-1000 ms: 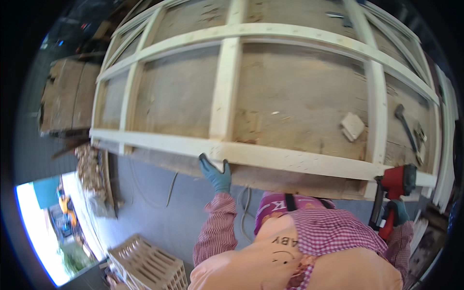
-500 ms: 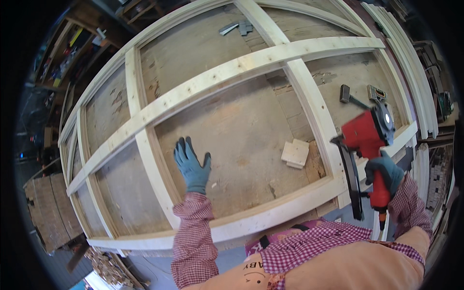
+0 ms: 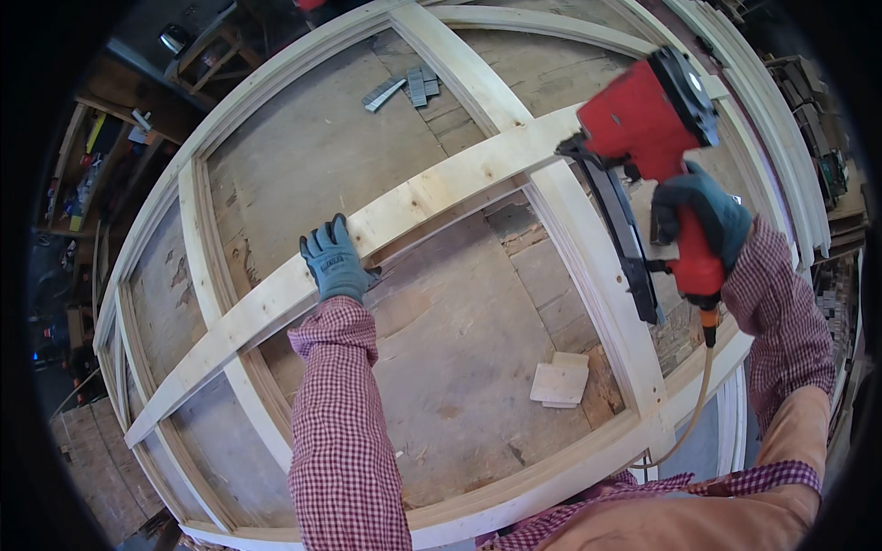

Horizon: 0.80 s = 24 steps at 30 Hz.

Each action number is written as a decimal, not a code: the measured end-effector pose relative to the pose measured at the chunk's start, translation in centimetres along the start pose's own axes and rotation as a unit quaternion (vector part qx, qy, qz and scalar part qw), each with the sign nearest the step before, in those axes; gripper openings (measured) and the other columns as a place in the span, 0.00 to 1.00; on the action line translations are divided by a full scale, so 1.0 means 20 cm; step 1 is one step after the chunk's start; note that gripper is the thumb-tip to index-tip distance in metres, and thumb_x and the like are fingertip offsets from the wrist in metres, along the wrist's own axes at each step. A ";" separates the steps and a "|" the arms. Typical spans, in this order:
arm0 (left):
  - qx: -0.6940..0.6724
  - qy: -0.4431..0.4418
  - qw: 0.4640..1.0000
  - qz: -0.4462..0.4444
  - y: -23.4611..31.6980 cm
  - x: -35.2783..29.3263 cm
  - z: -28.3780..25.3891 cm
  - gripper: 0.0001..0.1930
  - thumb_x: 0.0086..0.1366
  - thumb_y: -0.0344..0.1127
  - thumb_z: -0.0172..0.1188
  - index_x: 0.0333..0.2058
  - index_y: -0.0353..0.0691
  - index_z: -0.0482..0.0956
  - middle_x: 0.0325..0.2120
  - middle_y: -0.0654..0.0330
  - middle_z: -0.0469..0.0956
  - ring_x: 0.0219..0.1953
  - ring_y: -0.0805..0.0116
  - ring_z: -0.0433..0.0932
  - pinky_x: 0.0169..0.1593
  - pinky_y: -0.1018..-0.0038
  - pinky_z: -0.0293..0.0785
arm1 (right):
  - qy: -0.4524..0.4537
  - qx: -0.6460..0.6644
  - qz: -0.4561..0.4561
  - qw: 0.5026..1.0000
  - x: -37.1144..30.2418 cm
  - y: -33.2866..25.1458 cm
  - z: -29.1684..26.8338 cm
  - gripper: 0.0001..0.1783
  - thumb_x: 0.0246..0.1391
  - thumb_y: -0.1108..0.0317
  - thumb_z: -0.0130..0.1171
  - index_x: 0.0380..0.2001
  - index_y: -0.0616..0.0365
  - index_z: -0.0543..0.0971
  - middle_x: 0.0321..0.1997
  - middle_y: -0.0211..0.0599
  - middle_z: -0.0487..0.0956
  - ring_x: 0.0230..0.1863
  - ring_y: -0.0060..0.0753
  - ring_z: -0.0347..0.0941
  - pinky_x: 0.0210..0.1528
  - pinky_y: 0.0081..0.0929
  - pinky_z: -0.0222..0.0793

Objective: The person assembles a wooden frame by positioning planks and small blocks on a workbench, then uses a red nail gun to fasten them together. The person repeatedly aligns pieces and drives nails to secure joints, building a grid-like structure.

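My left hand (image 3: 336, 264), in a blue-grey glove, grips the long middle rail (image 3: 450, 180) of a pale wooden frame. Its fingers reach over the far edge while the thumb lies along the near side. At the right, my gloved right hand (image 3: 706, 213) is closed round the handle of a red pneumatic nail gun (image 3: 634, 119) with a black magazine. The tool is held above the frame, its nose over the middle rail close to a crosspiece (image 3: 588, 239). Whether the nose touches the wood I cannot tell. An air hose (image 3: 700, 404) hangs from the handle's end.
Grey strips of fasteners (image 3: 404, 87) lie on the worn board inside the frame's far bay. Two small wood blocks (image 3: 560, 378) rest in the near bay. Long pale strips of timber (image 3: 772, 119) are stacked along the right. Shelving (image 3: 92, 174) stands at the left.
My left hand has moved from the near bay up onto the middle rail. The nail gun in my right hand has risen forward and left to that rail, now covering the hammer.
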State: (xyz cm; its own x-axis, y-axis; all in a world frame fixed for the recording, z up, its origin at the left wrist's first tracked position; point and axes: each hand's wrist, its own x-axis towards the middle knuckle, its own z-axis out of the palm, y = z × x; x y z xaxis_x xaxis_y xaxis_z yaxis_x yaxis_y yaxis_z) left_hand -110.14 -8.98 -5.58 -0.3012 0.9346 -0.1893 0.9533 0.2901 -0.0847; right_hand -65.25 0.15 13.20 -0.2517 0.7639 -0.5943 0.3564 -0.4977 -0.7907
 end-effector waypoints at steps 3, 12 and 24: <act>0.007 0.064 0.998 0.018 -0.02 0.01 0.09 0.59 0.29 0.52 0.77 0.61 0.40 0.56 0.55 0.51 0.62 0.60 0.52 0.58 0.67 0.51 0.43 | 0.019 0.018 -0.001 1.000 0.18 -0.03 0.05 0.08 0.49 0.67 0.55 0.22 0.60 0.72 0.19 0.36 0.70 0.19 0.30 0.69 0.27 0.34 0.75; -0.013 0.115 0.992 0.041 -0.03 0.05 0.14 0.59 0.28 0.50 0.78 0.61 0.40 0.57 0.55 0.52 0.62 0.60 0.53 0.59 0.68 0.52 0.43 | 0.043 -0.003 0.039 0.998 0.26 -0.15 0.06 0.06 0.49 0.67 0.53 0.23 0.58 0.72 0.21 0.33 0.70 0.20 0.26 0.68 0.28 0.30 0.74; -0.004 0.090 0.996 0.027 -0.05 0.03 0.11 0.58 0.29 0.51 0.79 0.61 0.41 0.58 0.54 0.53 0.63 0.60 0.54 0.59 0.69 0.50 0.42 | 0.036 -0.054 0.048 0.997 0.22 -0.16 0.08 0.08 0.48 0.66 0.56 0.23 0.59 0.71 0.20 0.35 0.70 0.19 0.29 0.70 0.27 0.32 0.76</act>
State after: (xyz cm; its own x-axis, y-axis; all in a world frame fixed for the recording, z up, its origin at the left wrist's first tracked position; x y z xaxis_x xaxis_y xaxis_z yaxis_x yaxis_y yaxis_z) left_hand -111.24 -9.13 -7.70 -0.2420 0.9702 -0.0154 0.9681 0.2403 -0.0704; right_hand -68.97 4.53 12.88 -0.1478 0.7439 -0.6518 0.4723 -0.5259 -0.7074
